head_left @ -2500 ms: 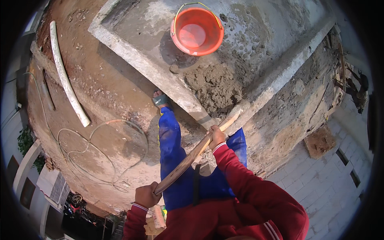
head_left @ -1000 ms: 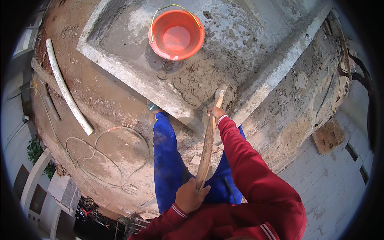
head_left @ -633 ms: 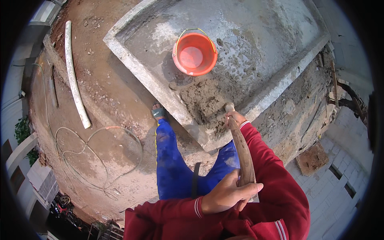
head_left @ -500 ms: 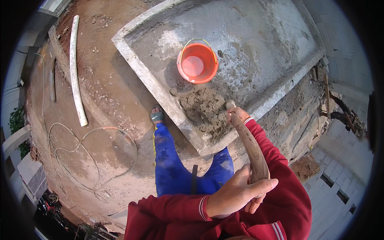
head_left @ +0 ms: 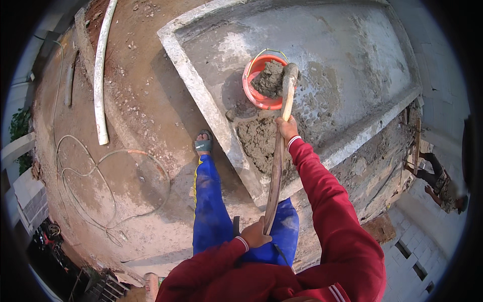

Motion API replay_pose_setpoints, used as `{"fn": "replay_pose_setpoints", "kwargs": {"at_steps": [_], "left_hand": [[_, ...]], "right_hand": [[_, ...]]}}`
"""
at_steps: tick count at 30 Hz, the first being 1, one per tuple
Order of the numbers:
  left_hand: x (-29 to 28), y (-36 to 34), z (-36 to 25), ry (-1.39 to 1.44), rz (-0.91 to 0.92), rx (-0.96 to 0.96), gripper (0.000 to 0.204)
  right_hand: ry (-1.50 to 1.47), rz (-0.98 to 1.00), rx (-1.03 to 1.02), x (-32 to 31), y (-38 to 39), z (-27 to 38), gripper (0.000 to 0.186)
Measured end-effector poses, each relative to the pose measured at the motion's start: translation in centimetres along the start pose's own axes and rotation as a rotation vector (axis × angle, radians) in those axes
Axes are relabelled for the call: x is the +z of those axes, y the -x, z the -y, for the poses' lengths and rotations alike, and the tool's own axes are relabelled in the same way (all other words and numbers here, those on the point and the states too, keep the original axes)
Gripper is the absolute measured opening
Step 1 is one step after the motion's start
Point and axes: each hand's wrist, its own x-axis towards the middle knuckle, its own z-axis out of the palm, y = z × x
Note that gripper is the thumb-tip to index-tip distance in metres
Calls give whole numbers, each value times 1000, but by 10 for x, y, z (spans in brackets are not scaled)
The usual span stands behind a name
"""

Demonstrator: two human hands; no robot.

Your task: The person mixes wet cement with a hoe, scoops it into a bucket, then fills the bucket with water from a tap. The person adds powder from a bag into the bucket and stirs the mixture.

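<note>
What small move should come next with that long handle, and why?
Perhaps twist the wooden handle to drop the mortar clump: it shows mostly within the rim of the red bucket, by the handle's far end, and the left hand and right hand both grip the handle.

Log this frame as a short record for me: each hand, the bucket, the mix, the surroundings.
Left hand: closed on the handle, near its lower end
Right hand: closed on the handle, farther up
Bucket: orange, inside the concrete basin
Clump: grey, at the bucket's mouth; in it or on a blade, cannot tell
Pile: grey mix, in the basin's near corner
Ground at left: white pipe, looped hose
Far right: another person
</note>
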Motion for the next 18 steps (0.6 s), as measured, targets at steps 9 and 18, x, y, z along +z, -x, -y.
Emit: {"fn": "replay_pose_setpoints", "kwargs": {"at_steps": [9,18], "left_hand": [[5,-89,115,-287,-238,-207,62],[-27,-64,-14,-289,-260,146,48]], "right_hand": [[-338,-66,-35,18,41,-14,30],[-510,-281,236,-166,-16,-21,10]]}}
